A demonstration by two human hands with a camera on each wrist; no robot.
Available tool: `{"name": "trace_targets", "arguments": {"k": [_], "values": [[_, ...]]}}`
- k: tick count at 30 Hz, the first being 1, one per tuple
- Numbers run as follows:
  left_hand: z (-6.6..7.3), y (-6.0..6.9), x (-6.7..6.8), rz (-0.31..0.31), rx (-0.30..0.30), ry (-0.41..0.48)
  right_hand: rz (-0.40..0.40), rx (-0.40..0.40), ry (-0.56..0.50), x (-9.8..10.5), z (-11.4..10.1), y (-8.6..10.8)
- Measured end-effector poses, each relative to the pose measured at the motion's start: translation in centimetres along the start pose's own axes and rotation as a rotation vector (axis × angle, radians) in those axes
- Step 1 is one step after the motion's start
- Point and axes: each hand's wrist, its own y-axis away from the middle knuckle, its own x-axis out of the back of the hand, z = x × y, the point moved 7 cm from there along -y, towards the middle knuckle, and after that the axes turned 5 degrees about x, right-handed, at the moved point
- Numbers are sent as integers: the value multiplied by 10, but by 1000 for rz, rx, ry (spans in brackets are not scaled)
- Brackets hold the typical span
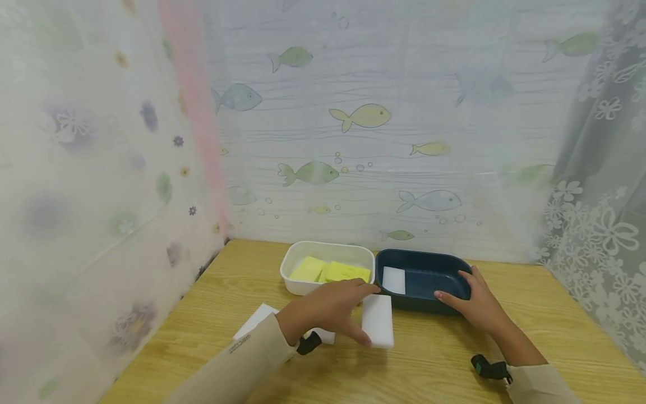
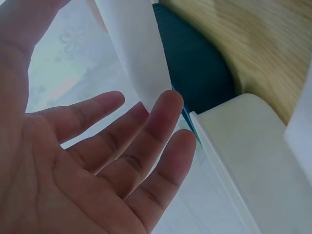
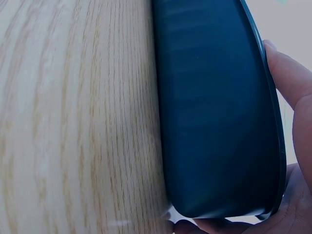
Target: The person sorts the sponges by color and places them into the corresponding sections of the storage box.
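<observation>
My left hand point(image 1: 333, 307) pinches a white sponge block point(image 1: 378, 321) between thumb and fingers, above the table before the two containers. In the left wrist view the white block point(image 2: 139, 46) stands past the spread fingertips. With thumb over the front rim and fingers at the right end, my right hand point(image 1: 479, 303) grips a dark blue rectangular container point(image 1: 419, 303). The right wrist view shows the thumb point(image 3: 287, 73) at the blue container's rim point(image 3: 270, 92). Inside that container, at its left end, lies another white block point(image 1: 393, 280).
Touching the blue container on its left is a white container point(image 1: 298, 287) holding several yellow blocks point(image 1: 348, 272). More white blocks point(image 1: 257, 318) lie on the wooden table point(image 1: 419, 370), partly behind my left arm. A fish-patterned curtain point(image 1: 383, 185) hangs behind the table.
</observation>
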Motion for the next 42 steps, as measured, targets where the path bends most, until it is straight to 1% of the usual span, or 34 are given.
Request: {"name": "trace_targets", "arguments": {"k": [2,9,13,17,24,27,35,39,42], "values": [[1,-5,3,23,-4,-8,0,-1,0,0,0,0],[4,-22,13,92,-7,9,-1,-3,-2,0,1,0],[-2,-35,14,117,25,19,-2,0,-12,0,0,0],[-8,-47,13,134,72,21,-2,2,-12,0,0,0],[-19,-64,9,124,149,31,1,-8,6,-1,-1,-1],[-20,-71,8,117,168,34,3,-9,5,0,-2,0],[-20,-90,10,114,156,62,3,0,1,0,-1,0],[-22,-100,8,117,156,73,8,6,-3,1,-2,1],[-25,-108,5,120,166,64,10,13,-6,1,-3,1]]}}
